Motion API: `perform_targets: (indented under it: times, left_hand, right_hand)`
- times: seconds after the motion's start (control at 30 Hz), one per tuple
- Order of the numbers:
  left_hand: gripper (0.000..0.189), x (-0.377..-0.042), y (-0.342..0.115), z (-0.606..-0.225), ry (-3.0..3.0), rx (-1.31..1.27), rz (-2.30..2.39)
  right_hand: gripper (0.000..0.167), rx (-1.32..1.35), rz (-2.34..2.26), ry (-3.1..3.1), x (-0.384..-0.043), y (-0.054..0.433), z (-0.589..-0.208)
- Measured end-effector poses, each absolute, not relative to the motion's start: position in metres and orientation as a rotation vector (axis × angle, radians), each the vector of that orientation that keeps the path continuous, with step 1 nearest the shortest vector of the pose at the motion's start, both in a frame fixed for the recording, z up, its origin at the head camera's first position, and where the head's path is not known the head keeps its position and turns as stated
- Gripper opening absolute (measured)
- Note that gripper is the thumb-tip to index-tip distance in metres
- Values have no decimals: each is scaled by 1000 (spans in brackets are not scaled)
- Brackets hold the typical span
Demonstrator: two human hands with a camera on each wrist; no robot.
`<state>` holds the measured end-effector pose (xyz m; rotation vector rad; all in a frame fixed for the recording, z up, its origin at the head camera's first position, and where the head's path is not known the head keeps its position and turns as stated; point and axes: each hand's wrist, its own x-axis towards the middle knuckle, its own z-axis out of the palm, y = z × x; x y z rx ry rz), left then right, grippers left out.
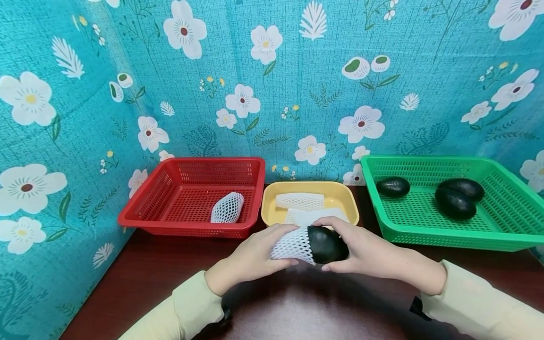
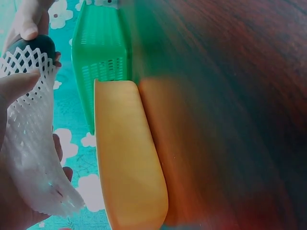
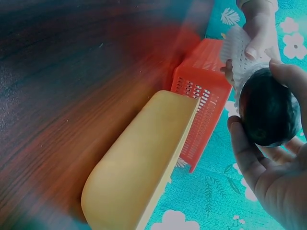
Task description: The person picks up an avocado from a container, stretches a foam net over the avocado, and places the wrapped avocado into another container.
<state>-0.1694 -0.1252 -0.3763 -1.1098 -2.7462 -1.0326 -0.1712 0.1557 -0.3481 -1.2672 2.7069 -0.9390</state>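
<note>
Dark fruit (image 1: 326, 245) sits between your two hands, its left end inside a white net sleeve (image 1: 292, 245) and its right end bare. Your left hand (image 1: 250, 252) curls round the sleeve, thumb on the near side and fingers over the far side; your right hand (image 1: 361, 246) spans the bare end, thumb and fingers bent round it. The step in hand looks to be seating the fruit in the sleeve, so press gently leftward with your right hand while your left draws the mouth of the net rightward over the skin. Work the mesh on evenly all round, since it may tear or bunch if one strand takes the whole pull, and slide your right fingertips back as the edge reaches them. Mind the yellow tray (image 1: 346, 203), just beyond both hands, with more sleeves (image 1: 300, 200) lying in it. Past your left hand stands the red basket (image 1: 187, 230), its near right corner the edge to clear on that side; past your right, the green basket (image 1: 459, 237) presents a raised wall. Your freest room is on the near side of your hands, over the desk (image 1: 297, 307).
</note>
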Motion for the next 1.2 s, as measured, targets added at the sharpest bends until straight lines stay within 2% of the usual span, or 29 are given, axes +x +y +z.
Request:
perform_targets:
  times: [0.57, 0.83, 1.2]
  left_hand:
    - [67, -169, -123, -376, -2746, -1088, -983]
    - [69, -168, -123, -374, -2735, -1079, -1045]
    - [73, -170, -119, -371, -2726, -1077, -1037]
  right_hand:
    - [86, -1369, -1041, 2620, -169, 158, -356]
    - [73, -1324, -1216, 2582, -170, 161, -355]
    - [65, -1278, -1380, 2610, -168, 164, -360]
